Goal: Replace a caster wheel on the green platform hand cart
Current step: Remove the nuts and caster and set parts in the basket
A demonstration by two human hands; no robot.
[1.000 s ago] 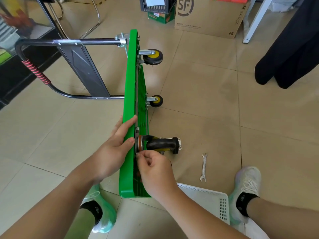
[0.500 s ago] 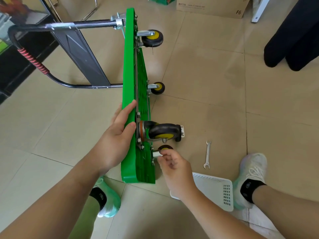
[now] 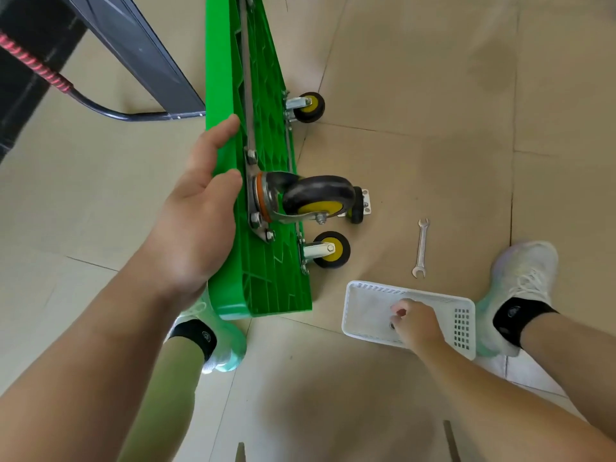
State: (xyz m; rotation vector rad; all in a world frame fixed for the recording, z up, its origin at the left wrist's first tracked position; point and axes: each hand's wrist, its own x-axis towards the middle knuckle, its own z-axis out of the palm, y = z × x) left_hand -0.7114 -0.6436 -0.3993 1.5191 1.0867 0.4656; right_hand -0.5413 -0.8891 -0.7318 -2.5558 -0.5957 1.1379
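The green platform cart (image 3: 266, 288) stands on its long edge on the tiled floor, its underside facing right. My left hand (image 3: 196, 211) grips its upper edge, thumb on the underside. A large black-and-yellow caster (image 3: 316, 195) sits on a plate on the underside beside that hand. Two smaller casters (image 3: 330, 250) (image 3: 308, 106) are fixed along the lower edge. Another loose caster (image 3: 359, 208) lies on the floor behind the large one. My right hand (image 3: 416, 325) is inside the white basket (image 3: 463, 323), its curled fingers pinching a small dark fastener (image 3: 392, 325).
An open-ended wrench (image 3: 420, 248) lies on the floor right of the cart, just beyond the basket. The cart's dark handle (image 3: 100, 108) with its red-wrapped grip extends to the left. My two feet in pale shoes (image 3: 523, 278) (image 3: 220, 355) flank the work area.
My right hand left the large caster's mounting plate and moved down and right into the white basket. The view tipped downward and closer. My left hand kept its hold on the cart.
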